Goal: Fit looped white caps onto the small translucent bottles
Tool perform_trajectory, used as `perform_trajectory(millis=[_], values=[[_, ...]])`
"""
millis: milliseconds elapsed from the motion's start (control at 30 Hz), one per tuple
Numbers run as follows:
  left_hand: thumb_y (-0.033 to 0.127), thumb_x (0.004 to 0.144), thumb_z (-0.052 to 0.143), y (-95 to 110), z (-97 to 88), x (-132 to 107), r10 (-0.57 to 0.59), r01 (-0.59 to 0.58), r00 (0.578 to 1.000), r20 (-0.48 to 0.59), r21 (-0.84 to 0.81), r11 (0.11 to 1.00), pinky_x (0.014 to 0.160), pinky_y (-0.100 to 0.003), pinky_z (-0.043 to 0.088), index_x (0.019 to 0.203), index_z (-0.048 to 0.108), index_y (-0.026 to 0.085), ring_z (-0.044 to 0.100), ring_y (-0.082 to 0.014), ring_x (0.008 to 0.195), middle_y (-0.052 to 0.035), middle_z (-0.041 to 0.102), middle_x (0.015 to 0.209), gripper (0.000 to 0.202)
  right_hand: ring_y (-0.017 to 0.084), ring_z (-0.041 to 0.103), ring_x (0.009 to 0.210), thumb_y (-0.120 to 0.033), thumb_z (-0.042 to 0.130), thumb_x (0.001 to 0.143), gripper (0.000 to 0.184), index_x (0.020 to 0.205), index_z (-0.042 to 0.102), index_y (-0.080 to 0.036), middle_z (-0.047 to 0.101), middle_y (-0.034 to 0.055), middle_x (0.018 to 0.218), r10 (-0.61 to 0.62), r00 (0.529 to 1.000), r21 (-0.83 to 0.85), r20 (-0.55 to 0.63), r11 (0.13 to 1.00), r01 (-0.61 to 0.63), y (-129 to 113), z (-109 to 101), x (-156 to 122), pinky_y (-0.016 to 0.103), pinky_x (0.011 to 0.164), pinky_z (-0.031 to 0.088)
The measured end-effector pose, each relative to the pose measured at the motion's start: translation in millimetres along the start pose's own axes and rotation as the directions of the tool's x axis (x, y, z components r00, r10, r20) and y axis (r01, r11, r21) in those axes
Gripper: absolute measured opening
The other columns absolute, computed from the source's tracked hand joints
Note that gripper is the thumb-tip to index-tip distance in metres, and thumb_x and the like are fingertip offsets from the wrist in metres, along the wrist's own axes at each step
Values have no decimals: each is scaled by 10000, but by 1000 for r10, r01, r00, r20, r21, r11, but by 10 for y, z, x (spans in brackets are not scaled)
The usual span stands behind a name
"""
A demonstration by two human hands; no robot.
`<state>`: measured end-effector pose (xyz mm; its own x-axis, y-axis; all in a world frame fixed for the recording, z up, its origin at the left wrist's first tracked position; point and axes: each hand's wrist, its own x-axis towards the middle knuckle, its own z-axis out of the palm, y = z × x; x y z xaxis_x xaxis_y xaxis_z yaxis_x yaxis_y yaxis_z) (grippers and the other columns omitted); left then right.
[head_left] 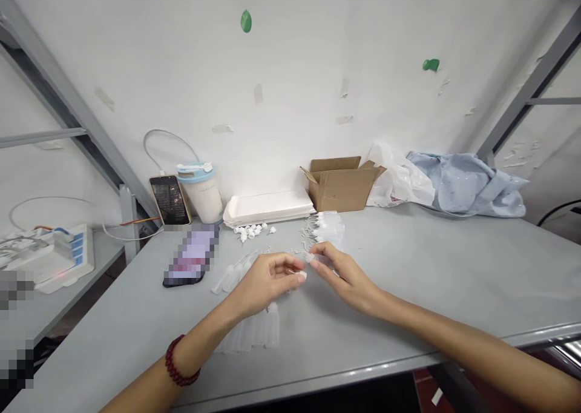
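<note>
My left hand (pixel 267 280) pinches a small white cap (pixel 302 275) between thumb and fingertips. Just to its right, my right hand (pixel 345 280) is closed on a translucent plastic bottle (pixel 323 260), whose neck end points left. Most of that bottle is covered by the fingers. Similar bottles (pixel 329 224) with thin curved tips lie in a row beyond my right hand. More bottles (pixel 230 277) lie partly behind my left hand, and several others (pixel 258 331) rest below its wrist. A pile of loose white caps (pixel 252 231) sits farther back.
A pixelated phone (pixel 193 255) lies at the left, near another upright phone (pixel 170 201) and a lidded cup (pixel 202 192). Along the wall are a white tray (pixel 272 207), an open cardboard box (pixel 340 189), a plastic bag (pixel 394 180) and blue cloth (pixel 467 183). A power strip (pixel 75 255) stands far left.
</note>
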<state>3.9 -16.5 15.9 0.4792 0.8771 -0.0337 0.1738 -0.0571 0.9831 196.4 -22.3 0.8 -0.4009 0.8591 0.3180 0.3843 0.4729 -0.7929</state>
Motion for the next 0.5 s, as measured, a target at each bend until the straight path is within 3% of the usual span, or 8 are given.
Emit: perform_trajectory(millis=[100,233,300,400,500], values=[[262,759,618,-9,22,10,7,-4,998,59,-51,999,660,-277,469,1002,609,149,559,-128,665,-10,583,745,268,151,516,833,-307,374,933,164,981,477,-188,552,29,918,13,999,74,35,997,-15,-10,-23,3,267,703,405],[252,775,602,28,18,21,41,-37,999,27,-129,991,658,-285,477,1274,434,185,556,-123,670,-3,560,789,530,134,483,763,-318,387,927,159,933,481,-190,521,5,847,21,995,159,93,987,-36,-22,-45,5,262,684,381],[246,781,597,49,6,18,55,-51,998,27,-148,988,658,-284,479,1319,376,192,551,-121,676,-5,554,809,585,127,461,728,-315,401,920,151,912,487,-192,501,-6,809,33,994,182,106,982,-52,-22,-50,10,259,671,366],[237,796,584,57,0,6,95,-89,994,44,-133,987,662,-277,479,1250,457,180,540,-123,705,-13,549,831,474,126,448,726,-294,412,913,137,884,501,-194,493,-9,806,46,992,227,121,971,-72,-18,-54,19,258,672,353],[227,816,563,46,8,-4,166,-162,985,47,-81,983,660,-263,473,1008,595,159,528,-116,706,-19,549,855,206,130,447,748,-264,406,913,132,874,511,-195,503,-3,834,50,989,262,136,961,-85,-19,-55,22,257,677,346]])
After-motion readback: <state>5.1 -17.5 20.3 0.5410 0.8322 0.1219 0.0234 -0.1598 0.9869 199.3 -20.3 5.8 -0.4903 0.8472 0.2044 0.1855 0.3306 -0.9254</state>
